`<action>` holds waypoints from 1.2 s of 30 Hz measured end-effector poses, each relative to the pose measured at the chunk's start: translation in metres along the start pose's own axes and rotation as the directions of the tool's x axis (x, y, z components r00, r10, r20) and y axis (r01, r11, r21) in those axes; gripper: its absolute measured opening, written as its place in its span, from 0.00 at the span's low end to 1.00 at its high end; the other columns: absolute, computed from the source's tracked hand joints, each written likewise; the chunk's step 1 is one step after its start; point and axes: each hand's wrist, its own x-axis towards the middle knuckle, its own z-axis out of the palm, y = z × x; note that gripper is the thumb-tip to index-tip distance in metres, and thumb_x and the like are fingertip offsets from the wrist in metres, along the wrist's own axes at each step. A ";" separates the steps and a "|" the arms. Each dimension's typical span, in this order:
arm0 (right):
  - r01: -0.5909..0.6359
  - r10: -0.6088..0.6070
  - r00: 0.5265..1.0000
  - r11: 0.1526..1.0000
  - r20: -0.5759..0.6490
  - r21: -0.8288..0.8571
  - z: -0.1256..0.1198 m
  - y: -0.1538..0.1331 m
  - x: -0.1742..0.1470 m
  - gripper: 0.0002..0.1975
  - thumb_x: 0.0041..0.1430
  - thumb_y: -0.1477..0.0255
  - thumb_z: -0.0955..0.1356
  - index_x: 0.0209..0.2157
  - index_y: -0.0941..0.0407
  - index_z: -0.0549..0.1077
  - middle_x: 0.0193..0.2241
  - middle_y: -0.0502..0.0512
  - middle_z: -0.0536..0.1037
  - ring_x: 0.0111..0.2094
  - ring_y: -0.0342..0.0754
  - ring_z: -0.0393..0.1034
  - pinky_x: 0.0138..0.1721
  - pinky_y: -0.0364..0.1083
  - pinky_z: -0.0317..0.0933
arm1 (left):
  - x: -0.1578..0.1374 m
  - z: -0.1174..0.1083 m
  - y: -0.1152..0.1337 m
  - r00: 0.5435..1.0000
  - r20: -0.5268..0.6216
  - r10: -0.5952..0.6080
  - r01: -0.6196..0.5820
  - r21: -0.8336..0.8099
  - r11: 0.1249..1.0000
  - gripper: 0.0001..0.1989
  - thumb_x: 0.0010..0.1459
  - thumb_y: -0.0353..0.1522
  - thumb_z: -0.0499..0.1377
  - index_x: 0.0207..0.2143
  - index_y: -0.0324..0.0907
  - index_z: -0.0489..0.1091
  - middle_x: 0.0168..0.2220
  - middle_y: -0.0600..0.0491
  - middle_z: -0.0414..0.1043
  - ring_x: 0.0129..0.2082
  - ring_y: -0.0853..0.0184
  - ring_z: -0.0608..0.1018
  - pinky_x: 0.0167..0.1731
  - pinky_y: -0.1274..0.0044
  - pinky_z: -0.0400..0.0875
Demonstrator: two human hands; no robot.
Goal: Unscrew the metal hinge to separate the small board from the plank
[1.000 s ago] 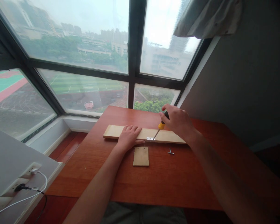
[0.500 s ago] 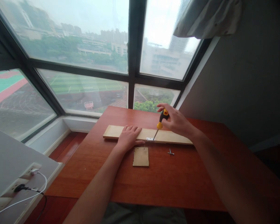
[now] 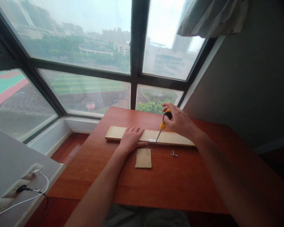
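Note:
A long pale wooden board (image 3: 175, 137) lies across the table. My left hand (image 3: 132, 137) rests flat on it, fingers stretched out, left of a small metal hinge (image 3: 153, 140) at the board's near edge. In my right hand (image 3: 179, 119) is a screwdriver (image 3: 162, 126) with a yellow and black handle. Its shaft slants down to the left, and the tip meets the right end of the hinge. Any screw under the tip is too small to make out. A small square wooden piece (image 3: 143, 158) with two holes lies in front of the board.
A few screws (image 3: 173, 154) lie crossed on the reddish wooden table (image 3: 180, 183), right of the square piece. Large windows (image 3: 85, 85) stand behind the table. At the lower left, cables (image 3: 46, 183) run from wall sockets (image 3: 20, 186).
My right hand has turned slightly around the screwdriver handle. The tip stays on the hinge and my left hand keeps its place on the board. The whole view has shifted a little.

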 end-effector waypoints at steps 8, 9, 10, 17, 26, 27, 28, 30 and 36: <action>-0.129 0.124 0.992 0.970 -0.036 -0.206 -0.006 -0.006 0.001 0.17 0.62 0.59 0.62 0.44 0.52 0.74 0.36 0.56 0.79 0.35 0.54 0.73 0.33 0.48 0.60 | 0.000 -0.001 0.000 1.000 0.013 -0.004 0.004 -0.002 1.000 0.34 0.54 0.57 0.54 0.55 0.47 0.63 0.49 0.45 0.70 0.51 0.54 0.69 0.53 0.65 0.57; -0.123 0.119 0.992 0.970 -0.030 -0.209 -0.006 -0.006 0.001 0.17 0.62 0.59 0.62 0.44 0.52 0.74 0.36 0.57 0.79 0.36 0.54 0.73 0.33 0.48 0.60 | 0.000 -0.001 0.000 1.000 0.015 -0.005 0.005 -0.004 1.000 0.34 0.54 0.57 0.54 0.55 0.47 0.63 0.49 0.45 0.70 0.51 0.54 0.69 0.52 0.65 0.57; -0.114 0.111 0.994 0.973 -0.026 -0.199 -0.005 -0.006 0.002 0.16 0.62 0.61 0.62 0.45 0.53 0.74 0.36 0.57 0.79 0.36 0.54 0.73 0.34 0.48 0.60 | 0.000 -0.001 0.000 1.000 0.018 -0.007 0.008 -0.006 1.000 0.34 0.54 0.57 0.54 0.55 0.47 0.63 0.50 0.45 0.70 0.51 0.54 0.69 0.52 0.65 0.57; -0.084 0.082 0.996 0.995 -0.030 -0.055 -0.001 0.001 0.002 0.17 0.57 0.70 0.62 0.48 0.55 0.69 0.40 0.58 0.78 0.38 0.52 0.71 0.37 0.48 0.61 | 0.002 0.000 0.000 0.999 0.036 -0.021 0.022 -0.022 1.000 0.33 0.53 0.56 0.55 0.54 0.48 0.64 0.50 0.45 0.70 0.51 0.54 0.69 0.52 0.65 0.57; -0.089 0.085 0.995 0.991 -0.046 -0.100 -0.003 0.004 0.010 0.13 0.61 0.60 0.64 0.35 0.53 0.73 0.31 0.54 0.76 0.31 0.49 0.68 0.30 0.46 0.55 | 0.005 -0.001 -0.001 0.998 0.059 -0.014 0.014 -0.010 1.000 0.33 0.53 0.57 0.55 0.54 0.48 0.64 0.49 0.46 0.71 0.49 0.55 0.71 0.50 0.67 0.58; -0.090 0.085 0.995 0.990 -0.047 -0.112 -0.003 0.004 0.011 0.12 0.61 0.60 0.64 0.36 0.53 0.74 0.31 0.54 0.76 0.32 0.50 0.69 0.31 0.46 0.56 | 0.005 -0.002 -0.001 0.998 0.059 -0.013 0.014 -0.011 1.000 0.33 0.53 0.57 0.55 0.54 0.48 0.65 0.49 0.46 0.71 0.50 0.55 0.71 0.50 0.67 0.59; -0.090 0.085 0.995 0.988 -0.048 -0.123 -0.002 0.004 0.012 0.11 0.61 0.62 0.64 0.38 0.53 0.74 0.32 0.54 0.77 0.33 0.50 0.69 0.32 0.46 0.56 | 0.005 -0.002 -0.001 0.998 0.058 -0.012 0.013 -0.013 1.000 0.33 0.53 0.57 0.55 0.54 0.48 0.65 0.48 0.46 0.72 0.50 0.55 0.71 0.50 0.67 0.59; -0.086 0.081 0.996 0.987 -0.043 -0.135 -0.002 0.005 0.014 0.11 0.61 0.64 0.64 0.42 0.53 0.74 0.35 0.55 0.77 0.35 0.51 0.70 0.34 0.47 0.58 | 0.005 -0.003 -0.002 0.998 0.058 -0.010 0.011 -0.020 1.000 0.33 0.53 0.57 0.55 0.54 0.48 0.65 0.48 0.46 0.72 0.50 0.55 0.71 0.50 0.67 0.58; -0.020 0.019 1.000 0.999 0.023 0.048 -0.004 0.003 0.013 0.20 0.54 0.74 0.64 0.50 0.54 0.67 0.42 0.55 0.77 0.40 0.49 0.71 0.41 0.47 0.61 | 0.004 -0.002 -0.003 0.998 0.057 -0.009 0.011 -0.033 0.999 0.32 0.54 0.56 0.55 0.54 0.49 0.64 0.49 0.47 0.71 0.51 0.55 0.70 0.51 0.67 0.58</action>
